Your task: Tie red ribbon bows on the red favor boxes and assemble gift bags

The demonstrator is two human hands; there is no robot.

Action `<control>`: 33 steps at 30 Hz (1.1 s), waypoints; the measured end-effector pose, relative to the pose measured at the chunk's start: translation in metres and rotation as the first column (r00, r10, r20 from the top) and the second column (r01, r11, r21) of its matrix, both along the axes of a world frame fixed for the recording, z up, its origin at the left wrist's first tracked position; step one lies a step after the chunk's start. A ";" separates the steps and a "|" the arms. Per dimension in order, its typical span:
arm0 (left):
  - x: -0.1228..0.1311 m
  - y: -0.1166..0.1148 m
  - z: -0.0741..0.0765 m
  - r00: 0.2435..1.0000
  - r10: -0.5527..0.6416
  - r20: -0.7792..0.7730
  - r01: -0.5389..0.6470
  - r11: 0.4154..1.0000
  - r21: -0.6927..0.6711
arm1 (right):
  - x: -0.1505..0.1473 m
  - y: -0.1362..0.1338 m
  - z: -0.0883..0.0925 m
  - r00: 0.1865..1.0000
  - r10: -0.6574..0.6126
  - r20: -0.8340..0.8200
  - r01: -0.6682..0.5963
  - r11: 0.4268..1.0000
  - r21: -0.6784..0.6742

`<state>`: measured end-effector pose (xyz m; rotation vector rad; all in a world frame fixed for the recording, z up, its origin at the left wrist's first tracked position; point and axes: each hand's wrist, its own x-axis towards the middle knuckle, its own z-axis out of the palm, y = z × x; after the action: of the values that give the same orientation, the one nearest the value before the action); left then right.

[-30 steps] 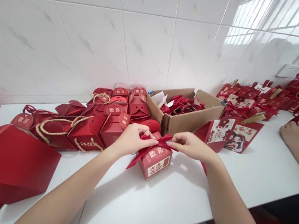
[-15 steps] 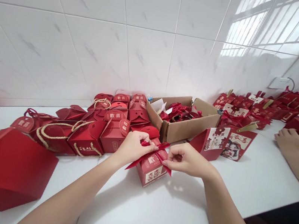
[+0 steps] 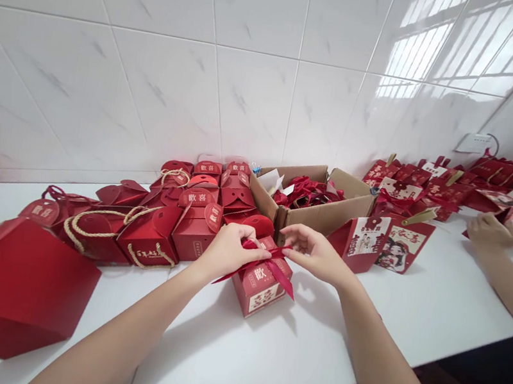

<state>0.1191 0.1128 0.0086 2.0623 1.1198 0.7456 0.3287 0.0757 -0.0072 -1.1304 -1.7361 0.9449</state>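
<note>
Small red box (image 3: pixel 255 286) on white table (image 3: pixel 308 356), left hand (image 3: pixel 230 249) pinching its ribbon (image 3: pixel 281 275), right hand (image 3: pixel 313 253) at the ribbon, cannot tell if pinching, carton (image 3: pixel 326 211) at the box's 1 o'clock, tabletop reaching its front edge at 5 o'clock

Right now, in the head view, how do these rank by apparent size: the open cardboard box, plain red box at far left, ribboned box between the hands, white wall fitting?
1. Plain red box; nearness to the camera likely enlarges it
2. Cardboard box
3. Ribboned box
4. White wall fitting
</note>
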 end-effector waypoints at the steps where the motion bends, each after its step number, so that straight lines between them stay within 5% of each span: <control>1: 0.000 0.000 0.000 1.000 -0.003 0.001 0.003 1.000 -0.002 | -0.002 0.001 -0.001 1.000 -0.003 -0.017 0.003 1.000 0.014; 9: 0.000 -0.001 0.002 0.999 -0.037 -0.006 0.037 0.999 -0.001 | -0.006 0.003 -0.005 0.985 -0.029 -0.172 0.044 0.995 0.088; 18: -0.001 0.000 0.000 0.999 -0.025 -0.030 0.025 1.000 0.008 | -0.001 0.000 0.003 0.976 -0.176 -0.130 0.181 0.983 0.030; 27: -0.001 0.001 0.002 0.998 -0.054 -0.040 0.053 0.999 -0.010 | 0.006 0.002 0.002 0.974 -0.158 -0.160 0.161 0.987 0.006; 33: -0.001 -0.003 0.010 0.993 -0.113 -0.022 0.111 0.992 -0.067 | 0.007 0.000 0.002 0.978 0.023 -0.205 -0.020 1.000 0.015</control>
<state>0.1177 0.1093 0.0191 2.0658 1.0192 0.6215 0.3362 0.0759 -0.0050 -0.9716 -1.5871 1.0249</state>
